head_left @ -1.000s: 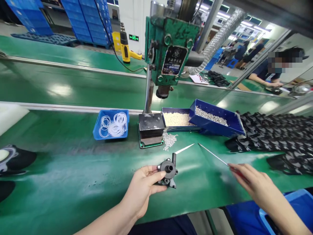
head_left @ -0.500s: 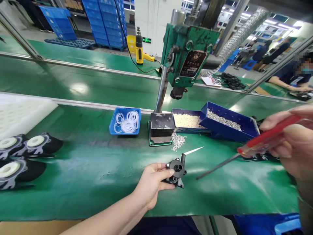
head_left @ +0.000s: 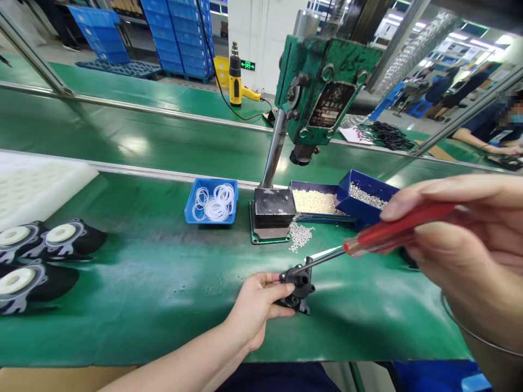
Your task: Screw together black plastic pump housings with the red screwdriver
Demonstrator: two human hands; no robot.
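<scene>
Left hand [head_left: 256, 305]: fingers pinching housing [head_left: 303, 292], likely steadying it! Right hand [head_left: 474, 256]: fingers pinching screwdriver [head_left: 384, 234], angled toward 8 o'clock, seemingly so tip meets housing.

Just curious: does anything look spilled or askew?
Yes: small pale rings lie loose on the green tabletop, outside any bin, perhaps spilled. Beyond, a dark-blue plastic bin of metal parts sits askew, overlapping its neighbour.

Factory workshop — shown by press [head_left: 316, 90], green benches [head_left: 163, 310], stacked crates [head_left: 182, 38], bins [head_left: 345, 200] of small parts [head_left: 314, 201], heat gun [head_left: 235, 83] — and person [head_left: 488, 126] at work beyond.
</scene>
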